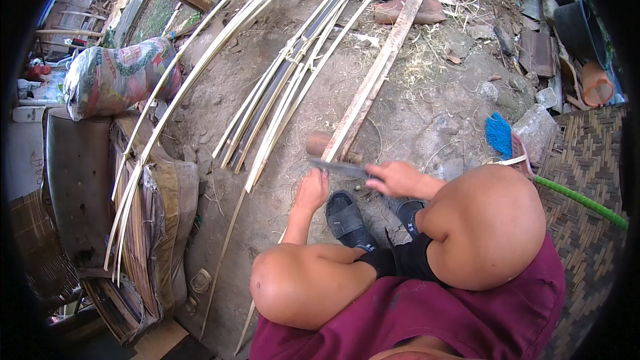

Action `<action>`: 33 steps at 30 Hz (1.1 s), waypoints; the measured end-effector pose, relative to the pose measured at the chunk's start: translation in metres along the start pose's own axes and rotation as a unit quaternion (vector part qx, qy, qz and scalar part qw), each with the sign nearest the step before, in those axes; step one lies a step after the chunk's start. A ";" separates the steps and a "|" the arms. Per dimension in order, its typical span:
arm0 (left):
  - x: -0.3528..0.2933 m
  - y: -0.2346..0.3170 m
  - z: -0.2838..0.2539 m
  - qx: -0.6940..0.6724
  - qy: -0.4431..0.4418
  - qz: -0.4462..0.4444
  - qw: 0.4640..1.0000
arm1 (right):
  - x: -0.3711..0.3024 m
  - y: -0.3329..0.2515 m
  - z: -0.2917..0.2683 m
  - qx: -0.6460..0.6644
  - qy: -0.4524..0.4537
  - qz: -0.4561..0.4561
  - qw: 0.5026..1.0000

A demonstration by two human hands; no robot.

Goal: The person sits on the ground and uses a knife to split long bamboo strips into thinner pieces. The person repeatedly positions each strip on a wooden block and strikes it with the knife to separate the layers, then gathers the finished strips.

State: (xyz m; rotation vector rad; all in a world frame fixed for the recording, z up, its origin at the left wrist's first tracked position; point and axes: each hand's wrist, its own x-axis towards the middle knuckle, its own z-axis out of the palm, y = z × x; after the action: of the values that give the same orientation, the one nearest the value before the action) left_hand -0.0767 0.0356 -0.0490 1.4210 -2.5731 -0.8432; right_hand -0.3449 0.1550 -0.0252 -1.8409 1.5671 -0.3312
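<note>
My right hand is wrapped round the handle of a knife, its blade pointing left toward my left hand. Closed in a pinch, my left hand sits by the blade tip on a thin bamboo strip, whose pale length shows below the wrist and passes behind my left knee. Just beyond the blade lies the near end of a long wooden plank, propped on a short round piece of wood. My fingers hide where blade and strip meet.
Long split bamboo strips lie ahead on the left, others over a worn cushioned seat. A stuffed sack sits behind it. Pale shavings litter the ground. At right are a blue-bristled broom and a woven mat.
</note>
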 end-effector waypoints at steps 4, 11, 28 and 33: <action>-0.031 -0.023 -0.021 0.040 -0.042 -0.048 0.997 | 0.026 0.020 -0.005 -0.047 0.075 0.004 0.996; -0.029 -0.001 -0.015 0.022 -0.055 -0.036 0.998 | 0.018 0.170 -0.121 -0.078 0.297 0.298 0.904; -0.071 -0.056 -0.048 -0.469 -0.293 -0.309 0.773 | 0.022 0.114 -0.079 0.021 0.148 0.193 0.970; -0.093 -0.056 -0.074 -0.456 -0.231 -0.275 0.814 | 0.013 0.127 -0.061 0.002 0.195 0.202 0.960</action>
State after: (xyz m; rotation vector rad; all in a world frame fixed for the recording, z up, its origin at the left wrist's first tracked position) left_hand 0.0421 0.0557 0.0026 1.6799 -1.4062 -2.3174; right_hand -0.4755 0.1175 -0.0655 -1.4572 2.1596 -0.5256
